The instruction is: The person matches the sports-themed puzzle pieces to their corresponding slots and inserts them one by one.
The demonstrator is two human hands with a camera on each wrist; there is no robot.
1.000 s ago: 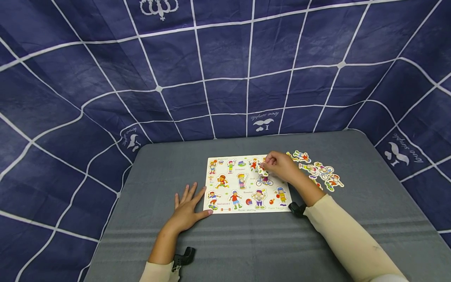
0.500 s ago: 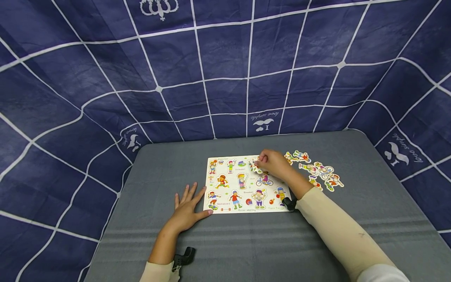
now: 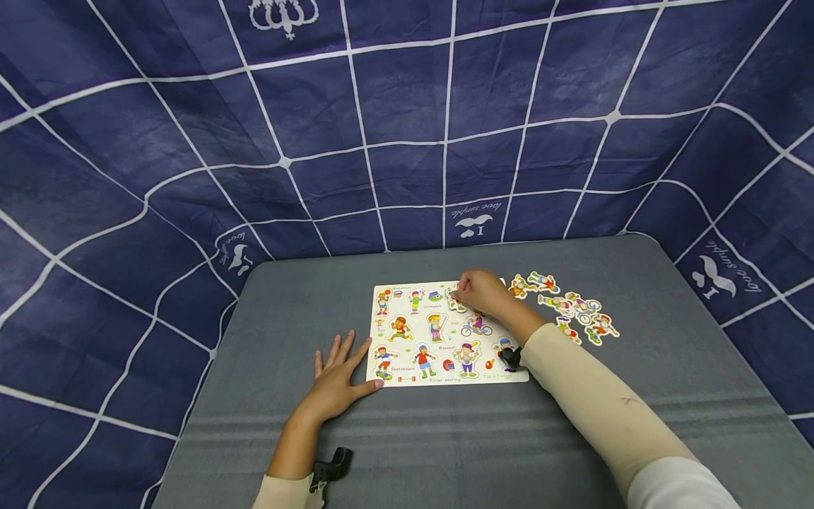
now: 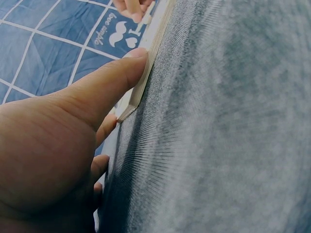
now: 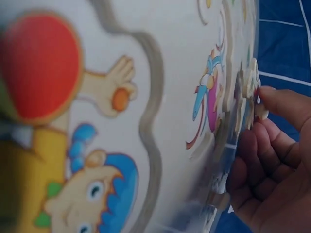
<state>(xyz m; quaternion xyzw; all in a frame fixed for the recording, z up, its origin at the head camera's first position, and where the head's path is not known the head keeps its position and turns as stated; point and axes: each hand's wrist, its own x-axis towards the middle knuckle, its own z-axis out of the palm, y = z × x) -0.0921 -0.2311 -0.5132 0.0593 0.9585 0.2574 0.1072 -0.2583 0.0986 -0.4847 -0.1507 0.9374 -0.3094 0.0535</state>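
Right hand [image 3: 485,291] over the far edge of the white rectangular wooden puzzle board printed with cartoon sports figures [image 3: 439,353], fingers [image 5: 265,145] curled and thumb closed against them, pinching a small cut-out cartoon figure piece [image 3: 455,300]. Piece held on edge against the board's face in the right wrist view [image 5: 248,97], just beside a printed figure in purple and blue; whether seated in a recess, impossible to tell. Cream sleeve [image 3: 591,410] running from the board's near right corner toward the near edge of the grey padded tabletop [image 3: 445,445].

Left hand [image 3: 335,382] flat on the tabletop, just left of the board's near left corner, fingers straight and spread apart, holding nothing. Thumb tip touching the board's thin side edge [image 4: 150,53] in the left wrist view, palm [image 4: 43,160] pressed to the grey surface.

Scatter of loose colourful cut-out figure pieces [image 3: 575,311] lying on the tabletop just right of the board's far right corner, apart from it. Dark blue cloth with white grid lines [image 3: 407,120] hanging as a backdrop behind the board and curving round both sides of the tabletop.
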